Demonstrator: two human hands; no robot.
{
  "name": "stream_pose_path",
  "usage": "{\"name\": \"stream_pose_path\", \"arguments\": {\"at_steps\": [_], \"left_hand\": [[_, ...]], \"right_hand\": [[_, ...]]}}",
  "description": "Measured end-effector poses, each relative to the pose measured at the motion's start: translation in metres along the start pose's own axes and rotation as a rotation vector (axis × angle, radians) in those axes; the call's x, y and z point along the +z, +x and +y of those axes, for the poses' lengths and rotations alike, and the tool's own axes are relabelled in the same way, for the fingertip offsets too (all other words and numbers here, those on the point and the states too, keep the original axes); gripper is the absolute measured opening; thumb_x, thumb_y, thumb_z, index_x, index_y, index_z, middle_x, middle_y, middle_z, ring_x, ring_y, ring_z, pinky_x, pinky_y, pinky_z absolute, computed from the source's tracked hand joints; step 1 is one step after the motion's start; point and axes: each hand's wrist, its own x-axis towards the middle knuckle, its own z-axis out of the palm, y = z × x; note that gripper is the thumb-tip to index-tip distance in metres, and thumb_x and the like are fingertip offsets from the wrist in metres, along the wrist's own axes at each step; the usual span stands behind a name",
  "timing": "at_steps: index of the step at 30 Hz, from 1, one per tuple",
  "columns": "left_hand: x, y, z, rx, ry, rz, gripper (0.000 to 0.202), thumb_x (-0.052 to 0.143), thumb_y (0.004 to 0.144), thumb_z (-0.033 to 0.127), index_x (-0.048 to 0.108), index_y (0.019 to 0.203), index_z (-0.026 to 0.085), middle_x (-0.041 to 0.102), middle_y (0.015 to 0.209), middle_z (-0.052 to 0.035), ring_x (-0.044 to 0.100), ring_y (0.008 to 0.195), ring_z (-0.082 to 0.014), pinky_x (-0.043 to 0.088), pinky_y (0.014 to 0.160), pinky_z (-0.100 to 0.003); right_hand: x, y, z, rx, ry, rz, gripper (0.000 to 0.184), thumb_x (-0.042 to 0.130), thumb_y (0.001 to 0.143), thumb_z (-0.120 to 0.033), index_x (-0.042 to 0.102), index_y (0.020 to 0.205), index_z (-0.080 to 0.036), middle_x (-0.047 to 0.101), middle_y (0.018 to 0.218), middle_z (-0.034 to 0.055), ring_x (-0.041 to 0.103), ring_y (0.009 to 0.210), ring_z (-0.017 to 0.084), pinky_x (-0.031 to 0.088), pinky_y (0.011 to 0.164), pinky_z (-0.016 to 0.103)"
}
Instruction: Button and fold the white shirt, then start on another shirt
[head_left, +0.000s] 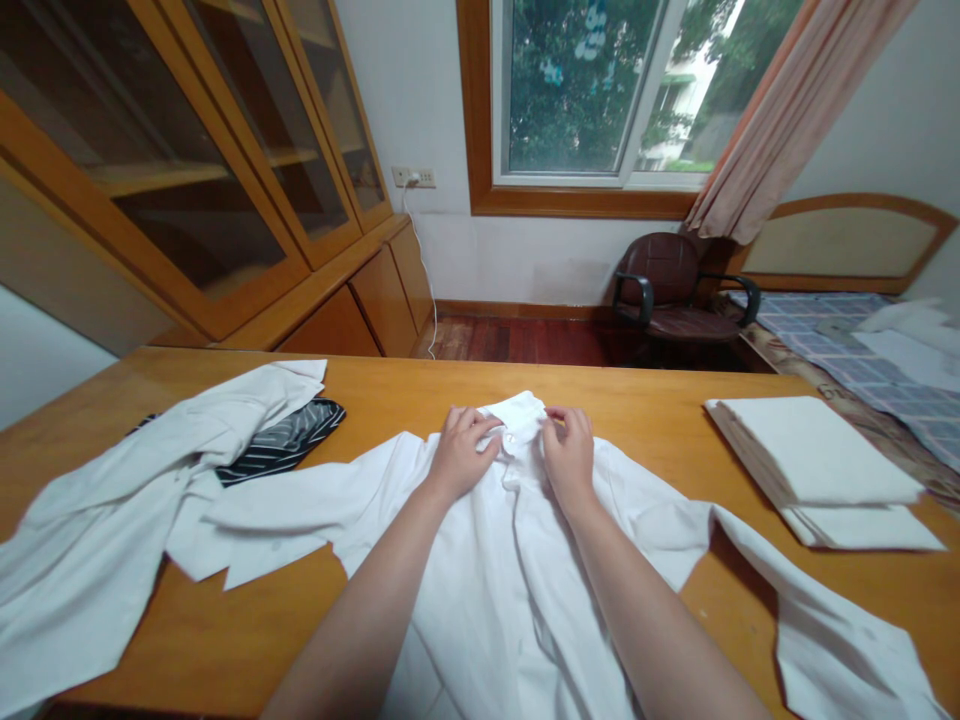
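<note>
A white long-sleeved shirt (502, 580) lies spread over the wooden table (390, 385), its collar (517, 408) pointing away from me and its sleeves reaching out to both sides. At the collar's left side, my left hand (466, 450) pinches the cloth between thumb and fingers. My right hand (568, 452) is closed on the collar's right edge. Between the hands a small button (511, 437) shows near the neck. The lower part of the shirt runs out of view toward me, partly behind my forearms.
To the left, another white garment (142, 470) lies loosely over a dark striped cloth (289, 440). Folded white cloth (817, 450) is stacked at the right. Beyond the table stand a glass-door cabinet (300, 240), an office chair (664, 280) and a bed (892, 350).
</note>
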Motion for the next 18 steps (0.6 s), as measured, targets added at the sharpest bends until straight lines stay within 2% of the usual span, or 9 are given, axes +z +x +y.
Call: {"name": "stream_pose_path", "arguments": {"at_steps": [3,6,12,15,18], "left_hand": [[-0.001,0.000,0.003,0.027,0.044,-0.020,0.021,0.065,0.091,0.038,0.073,0.104,0.023,0.065,0.094,-0.0042,0.052,0.100,-0.0247,0.030,0.114,-0.055],[-0.002,-0.001,0.007,0.070,0.083,-0.021,0.026,0.068,0.088,0.040,0.072,0.107,0.023,0.065,0.093,-0.0046,0.053,0.099,-0.0248,0.028,0.117,-0.056],[-0.006,0.000,0.019,0.227,0.169,-0.094,0.034,0.062,0.091,0.025,0.068,0.123,0.034,0.058,0.085,-0.0019,0.053,0.092,-0.0221,0.025,0.118,-0.062],[-0.009,0.000,0.026,0.315,0.162,-0.166,0.028,0.060,0.091,0.021,0.072,0.114,0.033,0.056,0.082,-0.0019,0.053,0.091,-0.0217,0.025,0.119,-0.061],[-0.013,0.000,0.031,0.355,0.121,-0.206,0.021,0.059,0.092,0.021,0.074,0.104,0.030,0.057,0.081,-0.0021,0.054,0.091,-0.0214,0.024,0.120,-0.060]], "right_hand": [[0.002,-0.001,0.003,-0.026,-0.086,-0.023,0.018,0.049,0.085,-0.019,0.064,0.097,-0.019,0.063,0.099,0.0100,0.055,0.099,0.026,0.042,0.092,0.043],[0.003,-0.002,0.002,-0.036,-0.074,-0.067,0.019,0.049,0.086,-0.019,0.063,0.100,-0.019,0.062,0.102,0.0100,0.055,0.101,0.026,0.043,0.093,0.042],[-0.001,-0.005,-0.012,-0.078,0.038,-0.057,0.023,0.047,0.096,-0.031,0.063,0.110,-0.021,0.061,0.103,0.0088,0.055,0.101,0.025,0.043,0.094,0.042],[-0.002,-0.004,-0.014,-0.042,0.078,-0.074,0.033,0.047,0.097,-0.037,0.062,0.122,-0.021,0.058,0.097,0.0070,0.056,0.090,0.022,0.046,0.087,0.038],[-0.001,-0.003,-0.011,0.003,0.071,-0.146,0.043,0.052,0.094,-0.041,0.061,0.131,-0.021,0.056,0.089,0.0040,0.055,0.076,0.020,0.048,0.077,0.034]]}}
